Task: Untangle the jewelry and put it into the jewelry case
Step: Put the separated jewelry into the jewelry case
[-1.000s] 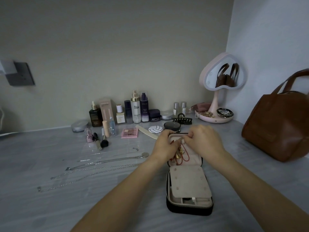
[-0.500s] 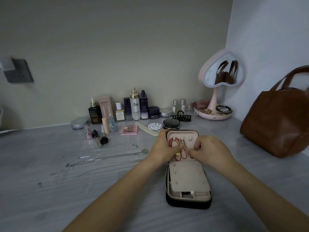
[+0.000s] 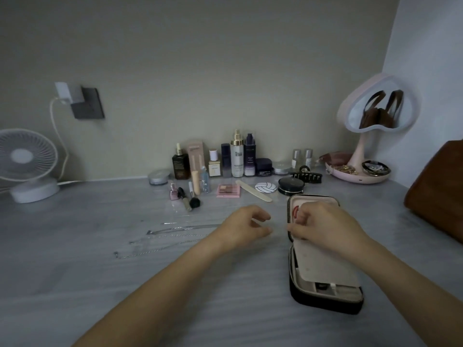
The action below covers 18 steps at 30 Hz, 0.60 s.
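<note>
Head view: the right hand (image 3: 323,229) curls over the open jewelry case (image 3: 325,303), its grasp unclear; the left hand (image 3: 246,227), relaxed and empty, hovers left of the case, probably for the silver chains (image 3: 172,230) there.

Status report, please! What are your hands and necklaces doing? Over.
Left hand loose, empty, beside jewelry case. Right hand over its open lid, grip unclear. Silver chains on table, unblocked.

A white desk fan (image 3: 25,156) stands at the left edge of the grey desk (image 3: 75,271), its charger (image 3: 64,92) plugged in above. Cosmetic bottles (image 3: 236,156) line the wall mid-frame, with a pink eyeshadow palette (image 3: 228,190) and a black hair claw (image 3: 306,176) nearby. A heart-shaped mirror (image 3: 378,106) and a brown leather bag (image 3: 436,186) fill the right.
</note>
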Available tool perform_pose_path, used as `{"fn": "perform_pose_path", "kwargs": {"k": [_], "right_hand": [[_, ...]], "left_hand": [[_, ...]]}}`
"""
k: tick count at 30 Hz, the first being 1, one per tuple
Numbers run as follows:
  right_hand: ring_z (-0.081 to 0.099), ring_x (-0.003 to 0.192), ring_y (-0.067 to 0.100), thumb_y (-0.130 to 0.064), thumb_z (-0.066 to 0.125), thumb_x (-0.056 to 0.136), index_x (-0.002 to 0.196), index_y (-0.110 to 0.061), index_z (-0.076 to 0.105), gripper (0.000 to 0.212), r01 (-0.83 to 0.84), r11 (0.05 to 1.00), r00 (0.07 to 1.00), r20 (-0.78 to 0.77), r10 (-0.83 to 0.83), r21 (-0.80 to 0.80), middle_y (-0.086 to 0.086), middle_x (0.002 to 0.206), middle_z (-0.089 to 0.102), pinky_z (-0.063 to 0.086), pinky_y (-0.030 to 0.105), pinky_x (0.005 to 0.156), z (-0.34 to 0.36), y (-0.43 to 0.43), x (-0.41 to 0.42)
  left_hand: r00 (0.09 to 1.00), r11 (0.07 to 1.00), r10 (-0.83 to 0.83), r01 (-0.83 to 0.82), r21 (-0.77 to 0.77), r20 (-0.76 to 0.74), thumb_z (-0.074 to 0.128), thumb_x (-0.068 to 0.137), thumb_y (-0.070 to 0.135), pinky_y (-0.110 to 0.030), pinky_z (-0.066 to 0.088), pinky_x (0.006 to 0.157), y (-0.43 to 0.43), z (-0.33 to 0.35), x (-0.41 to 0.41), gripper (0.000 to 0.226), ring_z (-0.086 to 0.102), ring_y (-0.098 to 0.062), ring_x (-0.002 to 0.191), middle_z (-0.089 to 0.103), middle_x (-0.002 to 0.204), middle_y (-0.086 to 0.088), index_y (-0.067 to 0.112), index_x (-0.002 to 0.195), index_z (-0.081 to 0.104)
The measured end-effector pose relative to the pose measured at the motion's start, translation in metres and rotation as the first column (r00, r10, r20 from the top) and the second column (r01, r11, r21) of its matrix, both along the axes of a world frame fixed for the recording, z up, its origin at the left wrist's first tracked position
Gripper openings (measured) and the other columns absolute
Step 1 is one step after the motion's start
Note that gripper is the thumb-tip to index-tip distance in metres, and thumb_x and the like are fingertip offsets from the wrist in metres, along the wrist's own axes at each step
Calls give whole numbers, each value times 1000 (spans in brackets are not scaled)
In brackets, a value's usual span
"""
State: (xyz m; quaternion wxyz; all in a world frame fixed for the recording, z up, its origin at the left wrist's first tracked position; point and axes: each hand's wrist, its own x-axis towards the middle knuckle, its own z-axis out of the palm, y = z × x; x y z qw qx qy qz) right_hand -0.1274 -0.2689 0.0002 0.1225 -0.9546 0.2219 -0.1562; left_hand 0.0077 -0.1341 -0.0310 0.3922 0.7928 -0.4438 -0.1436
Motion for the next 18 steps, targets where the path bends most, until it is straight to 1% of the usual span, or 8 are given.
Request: {"fn": "perform_pose_path", "kwargs": {"k": [2,5,7,9,12,15,17,18], "right_hand": [[56,85,10,-47,64,77,67,-29,56,22,-62,998,997,-48,62,-14,-15,75,56,49,32,75,0,12,13],[57,90,13,-48,65,78,77,-28,61,21,-127,991,986,-112,121,-49,-9,88,62,49,31,75,-2,29,37],[58,90,15,-48,64,79,80,-25,63,22,-162,984,974,-169,148,-70,-7,91,64,49,32,75,-3,39,55],[59,87,16,-47,64,79,77,-24,63,24,-199,979,961,-204,185,-52,-6,88,65,50,32,75,-2,49,71],[59,88,16,-46,61,80,77,-23,62,23,-212,977,951,-239,198,-33,-5,89,65,48,31,73,-1,64,93],[59,95,19,-38,62,81,73,-25,60,16,-240,971,946,-226,233,0,-2,98,66,50,35,81,-4,79,108],[60,97,21,-27,65,80,83,-23,65,6,-286,958,933,-219,287,37,2,102,67,50,35,85,-10,86,116],[60,98,21,-22,66,79,93,-18,67,14,-307,949,923,-222,315,70,4,104,67,50,35,86,-13,90,119]], "left_hand": [[991,996,40,-51,77,130,68,82,25,-26,50,87,23,1,22,25,60,-12,95,62,107,3,18,106,63],[931,951,103,-196,241,351,63,85,26,-28,45,94,60,-5,57,31,56,-16,108,60,118,0,18,115,61],[905,897,95,-259,358,416,60,86,37,-33,42,98,79,-13,70,36,50,-19,113,55,124,-2,22,120,57],[894,855,77,-287,433,441,53,88,46,-36,39,99,89,-19,73,39,44,-22,117,50,125,-4,23,120,54],[853,860,48,-300,414,520,47,92,43,-36,35,97,91,-23,67,33,40,-25,115,48,122,-7,17,112,54],[834,866,28,-296,403,551,40,95,34,-37,29,96,88,-26,61,27,38,-26,115,47,121,-9,14,109,53],[853,888,50,-276,368,519,38,96,29,-35,26,94,88,-27,59,24,41,-26,115,51,119,-9,14,108,52],[866,904,66,-262,338,495,38,96,28,-33,26,91,88,-26,58,22,44,-26,113,54,117,-8,14,108,51]]}}
